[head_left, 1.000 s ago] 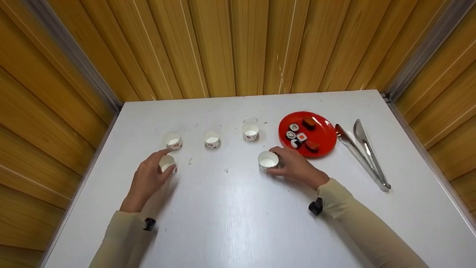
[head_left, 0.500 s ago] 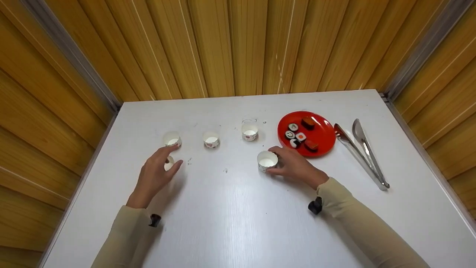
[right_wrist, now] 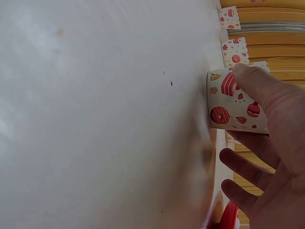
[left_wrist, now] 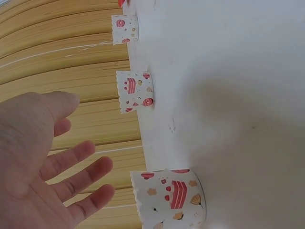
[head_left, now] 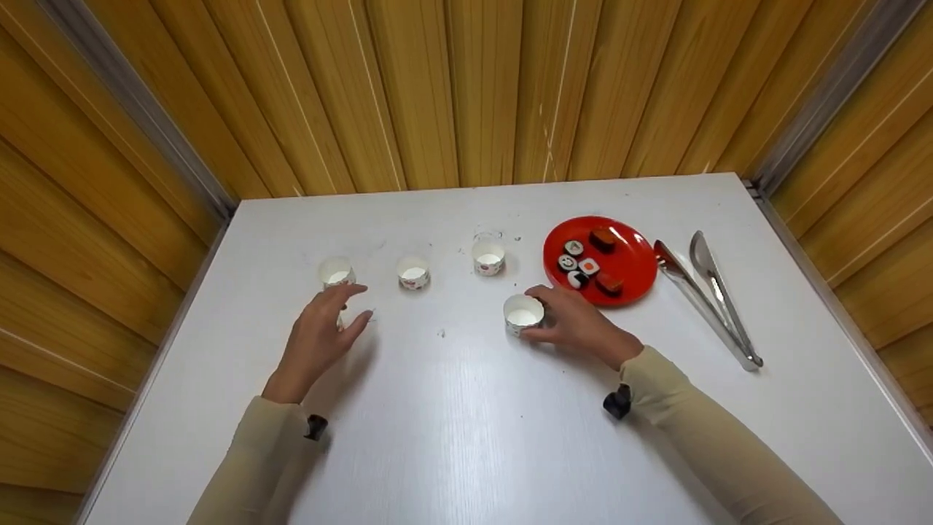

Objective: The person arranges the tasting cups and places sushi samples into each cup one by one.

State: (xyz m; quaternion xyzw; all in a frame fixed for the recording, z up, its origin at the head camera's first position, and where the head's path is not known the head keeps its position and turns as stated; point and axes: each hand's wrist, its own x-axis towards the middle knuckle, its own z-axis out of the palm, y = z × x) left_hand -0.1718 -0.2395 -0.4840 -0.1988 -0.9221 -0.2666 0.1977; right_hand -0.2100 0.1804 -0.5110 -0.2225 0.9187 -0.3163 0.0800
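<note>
My right hand (head_left: 579, 324) pinches a white paper baking cup (head_left: 523, 317) between thumb and finger, close over the table right of centre. Red cake prints cover that cup's side in the right wrist view (right_wrist: 236, 100). On the left, my left hand (head_left: 317, 343) hovers with fingers spread and nothing between them. Beneath it a front-left cup is nearly all hidden in the head view. Three more cups stand upright behind: left (head_left: 337, 273), middle (head_left: 413, 275) and right (head_left: 488, 259). In the left wrist view, a printed cup (left_wrist: 174, 200) stands just beyond the spread fingers (left_wrist: 83, 183).
A red plate (head_left: 634, 281) with several sushi pieces (head_left: 588, 266) sits at the back right, just beyond my right hand. Right of it lie metal tongs (head_left: 718, 292), spread apart. Wood-patterned walls (head_left: 430, 95) enclose the white table (head_left: 452, 437) at the back and sides.
My left hand has let go of the front-left cup and shifted right, its thumb and fingers spreading apart. My right hand keeps its grip on its cup, nearly still.
</note>
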